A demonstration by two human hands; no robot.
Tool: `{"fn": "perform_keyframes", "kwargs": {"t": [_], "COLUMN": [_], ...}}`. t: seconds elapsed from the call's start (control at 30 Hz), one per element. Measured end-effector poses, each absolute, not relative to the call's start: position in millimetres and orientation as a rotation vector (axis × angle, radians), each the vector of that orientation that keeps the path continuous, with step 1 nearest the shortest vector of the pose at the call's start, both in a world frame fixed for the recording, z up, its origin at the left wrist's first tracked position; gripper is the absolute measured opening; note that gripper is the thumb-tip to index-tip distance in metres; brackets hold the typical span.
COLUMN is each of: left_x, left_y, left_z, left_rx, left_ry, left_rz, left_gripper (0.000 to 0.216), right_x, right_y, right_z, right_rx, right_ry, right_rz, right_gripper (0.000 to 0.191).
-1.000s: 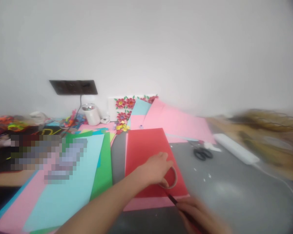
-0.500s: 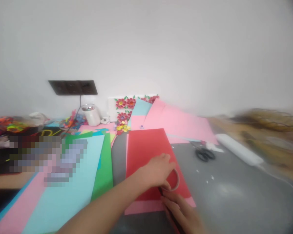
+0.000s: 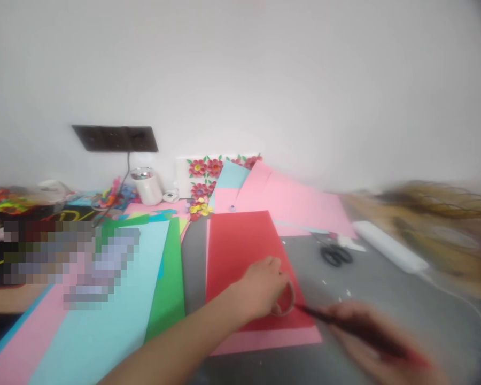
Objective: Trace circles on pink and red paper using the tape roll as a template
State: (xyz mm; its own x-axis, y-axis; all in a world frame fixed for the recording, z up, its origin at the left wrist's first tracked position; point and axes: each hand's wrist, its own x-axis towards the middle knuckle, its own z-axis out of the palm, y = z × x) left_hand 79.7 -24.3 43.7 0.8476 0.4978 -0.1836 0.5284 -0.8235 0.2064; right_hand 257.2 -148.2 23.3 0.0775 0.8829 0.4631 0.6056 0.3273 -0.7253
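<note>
A sheet of red paper lies on a pink sheet on the grey table. My left hand presses a thin round ring flat against the red paper, fingers closed over its left side. In my right hand is a dark pen, blurred by motion. Its point reaches the ring's right edge, low on the sheet.
Black-handled scissors and a white power strip lie to the right, with small paper scraps near them. Light blue and green sheets spread left. Behind stand a white canister and a flower-decorated board.
My right hand has swung to the right, taking the pen from the ring's lower left to its right edge. My left hand still holds the ring in about the same place.
</note>
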Motion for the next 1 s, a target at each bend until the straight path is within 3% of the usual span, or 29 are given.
{"fn": "perform_keyframes", "kwargs": {"t": [0.07, 0.2, 0.53, 0.73, 1.0], "left_x": [83, 96, 111, 111, 116], "left_y": [-31, -50, -69, -66, -63], "left_z": [43, 40, 19, 12, 24], "left_rx": [2.804, 2.952, 2.916, 2.856, 2.889], "left_ry": [0.799, 0.887, 1.026, 0.986, 0.931], "left_rz": [-0.225, -0.360, -0.400, -0.343, -0.628], "left_gripper": [0.020, 0.034, 0.048, 0.024, 0.049], "right_x": [269, 266, 192, 178, 177], "right_y": [-131, -80, -12, -9, 6], "right_z": [37, 54, 63, 67, 60], "right_rx": [-1.465, -1.423, -1.124, -1.126, -1.217], "right_ry": [-1.454, -1.313, -2.106, -2.417, -2.444], "right_rz": [0.367, 0.539, 1.276, 1.306, 1.236], "right_gripper": [0.023, 0.026, 0.023, 0.022, 0.013]}}
